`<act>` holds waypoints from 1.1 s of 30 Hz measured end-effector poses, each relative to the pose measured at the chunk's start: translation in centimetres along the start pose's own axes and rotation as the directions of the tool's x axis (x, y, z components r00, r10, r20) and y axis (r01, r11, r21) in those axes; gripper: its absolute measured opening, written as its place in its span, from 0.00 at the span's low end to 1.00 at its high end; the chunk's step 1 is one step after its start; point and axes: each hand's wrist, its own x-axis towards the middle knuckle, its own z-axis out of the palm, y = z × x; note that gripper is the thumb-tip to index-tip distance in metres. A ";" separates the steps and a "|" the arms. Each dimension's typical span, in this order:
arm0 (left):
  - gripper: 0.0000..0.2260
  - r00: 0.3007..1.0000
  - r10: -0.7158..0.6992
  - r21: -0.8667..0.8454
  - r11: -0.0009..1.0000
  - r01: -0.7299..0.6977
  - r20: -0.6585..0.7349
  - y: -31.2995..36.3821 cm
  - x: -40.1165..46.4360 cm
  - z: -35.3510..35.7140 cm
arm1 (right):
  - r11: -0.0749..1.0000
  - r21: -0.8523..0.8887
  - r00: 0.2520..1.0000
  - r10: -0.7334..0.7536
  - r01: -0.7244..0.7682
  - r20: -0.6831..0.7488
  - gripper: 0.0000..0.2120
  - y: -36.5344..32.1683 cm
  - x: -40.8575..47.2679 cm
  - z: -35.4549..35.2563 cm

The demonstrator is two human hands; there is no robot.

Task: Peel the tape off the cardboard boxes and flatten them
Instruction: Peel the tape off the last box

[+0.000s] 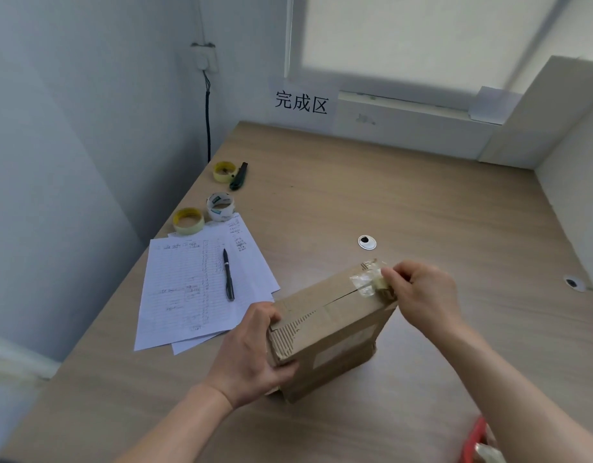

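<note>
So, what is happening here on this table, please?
A person is working on a cardboard box that stands on the wooden table. The left hand grips its near end, and the right hand pinches the clear tape at the far top corner. The box is not yet flattened.

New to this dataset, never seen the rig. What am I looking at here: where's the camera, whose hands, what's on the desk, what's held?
There is no robot: one wide-angle camera on a person's head looks down at their bare hands. The left hand grips the near end of a cardboard box on the wooden desk. The right hand pinches clear tape at the box's far end, peeling it. To the left lie sheets of paper with a pen on top, three tape rolls and a dark utility knife.
</note>
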 end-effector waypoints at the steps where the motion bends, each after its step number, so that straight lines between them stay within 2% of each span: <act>1: 0.30 1.000 -0.008 0.002 1.000 0.008 0.003 0.0 0.1 0.0 | 0.996 0.088 0.999 0.033 -0.035 0.026 0.18 0.1 0.2 0.1; 3: 0.30 1.000 -0.020 0.004 1.000 0.020 0.017 -0.2 0.3 -0.1 | 0.976 0.210 0.998 0.050 -0.059 0.048 0.22 -0.4 -0.1 0.9; 6: 0.29 0.998 -0.009 0.045 0.999 0.007 0.054 -0.1 0.8 -0.7 | 0.867 0.478 0.988 0.153 -0.140 0.012 0.29 -1.0 -0.6 1.1; 7: 0.28 0.998 0.009 0.087 0.996 -0.015 0.067 0.1 1.0 -0.9 | 0.852 0.501 0.985 0.172 -0.149 0.001 0.30 -1.2 -0.7 1.1; 9: 0.27 0.993 0.027 0.198 0.979 -0.050 0.114 1.1 1.8 -1.4 | 0.917 0.379 0.987 0.154 -0.127 -0.042 0.29 -1.7 -1.1 1.4; 12: 0.24 0.984 -0.015 0.353 0.934 -0.050 0.179 3.4 3.4 -1.5 | 0.991 0.121 0.996 0.063 -0.056 -0.058 0.33 -2.1 -1.6 2.1; 14: 0.25 0.972 -0.075 0.419 0.908 -0.026 0.223 4.7 4.3 -1.1 | 1.000 0.014 0.998 0.003 -0.003 -0.057 0.28 -2.0 -1.8 3.0; 16: 0.33 0.957 -0.120 0.456 0.890 -0.014 0.264 5.5 4.8 -0.4 | 0.999 -0.006 0.996 -0.045 0.045 -0.075 0.21 -1.7 -2.0 3.6; 18: 0.37 0.957 -0.125 0.478 0.878 -0.016 0.263 5.6 4.6 0.1 | 0.996 0.002 0.990 -0.087 0.088 -0.112 0.18 -1.1 -2.0 3.7; 19: 0.37 0.960 -0.114 0.485 0.874 -0.025 0.255 5.5 4.3 0.2 | 0.997 0.017 0.988 -0.075 0.077 -0.133 0.18 -0.5 -1.9 3.6; 20: 0.37 0.964 -0.103 0.486 0.874 -0.031 0.247 5.2 4.0 0.1 | 0.992 0.129 0.989 0.027 -0.008 -0.146 0.17 0.0 -1.6 3.1; 21: 0.37 0.966 -0.092 0.479 0.877 -0.036 0.240 4.8 3.5 0.0 | 0.914 0.373 0.970 0.215 -0.160 -0.110 0.16 0.4 -1.2 2.5; 22: 0.37 0.968 -0.083 0.472 0.881 -0.039 0.235 4.4 3.1 -0.1 | 0.741 0.604 0.930 0.367 -0.292 -0.002 0.13 0.7 -1.0 2.0; 23: 0.37 0.970 -0.075 0.469 0.882 -0.044 0.233 4.1 2.7 -0.2 | 0.553 0.731 0.878 0.459 -0.400 0.133 0.12 0.8 -0.9 1.6; 24: 0.38 0.970 -0.069 0.469 0.882 -0.050 0.233 3.9 2.5 -0.3 | 0.441 0.765 0.842 0.484 -0.469 0.238 0.12 0.8 -1.0 1.3; 25: 0.38 0.971 -0.068 0.470 0.881 -0.049 0.230 3.8 2.4 -0.3 | 0.391 0.762 0.821 0.479 -0.516 0.311 0.12 0.8 -0.9 1.3; 28: 0.39 0.968 -0.076 0.457 0.889 -0.044 0.240 3.8 2.1 -0.6 | 0.336 0.739 0.788 0.454 -0.583 0.415 0.12 0.1 -0.7 1.0; 31: 0.40 0.965 -0.074 0.446 0.894 -0.047 0.251 3.7 1.6 -1.2 | 0.369 0.681 0.772 0.375 -0.632 0.513 0.14 0.1 -0.9 0.2; 33: 0.39 0.966 -0.076 0.439 0.897 -0.043 0.249 3.6 1.4 -1.9 | 0.344 0.705 0.781 0.354 -0.620 0.515 0.15 0.2 -1.3 0.2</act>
